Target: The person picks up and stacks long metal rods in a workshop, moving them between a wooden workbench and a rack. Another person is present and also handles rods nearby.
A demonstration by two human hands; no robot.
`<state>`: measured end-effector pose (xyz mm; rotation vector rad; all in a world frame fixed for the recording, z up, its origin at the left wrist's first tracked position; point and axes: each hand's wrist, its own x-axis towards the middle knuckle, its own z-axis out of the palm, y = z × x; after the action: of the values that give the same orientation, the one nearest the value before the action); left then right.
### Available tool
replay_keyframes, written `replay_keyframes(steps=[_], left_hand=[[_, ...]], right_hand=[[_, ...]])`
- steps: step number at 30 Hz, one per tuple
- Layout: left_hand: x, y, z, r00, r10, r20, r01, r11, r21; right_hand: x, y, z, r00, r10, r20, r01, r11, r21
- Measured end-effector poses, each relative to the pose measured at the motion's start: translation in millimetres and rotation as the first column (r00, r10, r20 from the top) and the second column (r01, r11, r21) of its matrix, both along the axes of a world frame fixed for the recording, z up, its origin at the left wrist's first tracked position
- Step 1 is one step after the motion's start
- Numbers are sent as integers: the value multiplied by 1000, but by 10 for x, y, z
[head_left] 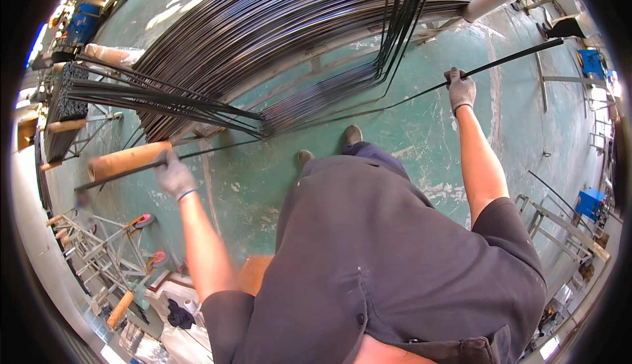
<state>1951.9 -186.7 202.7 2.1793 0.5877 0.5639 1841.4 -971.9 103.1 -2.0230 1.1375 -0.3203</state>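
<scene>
At far left a rack (pixel 62 110) holds bundled dark rods, with a cardboard-covered roller (pixel 128 160) just in front of it. The left hand (pixel 174 174), in a grey glove, is closed around a long thin black rod (pixel 316 122) beside that roller. The rod runs rightward above the green floor (pixel 421 140), sagging past the person's shoes, then rises to the right hand (pixel 461 89), also gloved and clenched around it, and carries on toward the upper right. Behind it lies a great stack of similar rods (pixel 276 28). The sag suggests a long, springy, fairly light piece of metal, smooth and likely slippery; two wide-spaced grips, as here, seem the sensible hold.
</scene>
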Motion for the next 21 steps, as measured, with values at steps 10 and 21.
replay_keyframes(steps=[10, 21], left_hand=[[288, -65, 59, 982, 152, -110, -169, 973, -159], [397, 484, -180, 969, 202, -139, -219, 969, -117]], right_hand=[[670, 31, 197, 998, 32, -49, -37, 994, -106], [1188, -320, 430, 989, -11, 149, 5, 999, 40]])
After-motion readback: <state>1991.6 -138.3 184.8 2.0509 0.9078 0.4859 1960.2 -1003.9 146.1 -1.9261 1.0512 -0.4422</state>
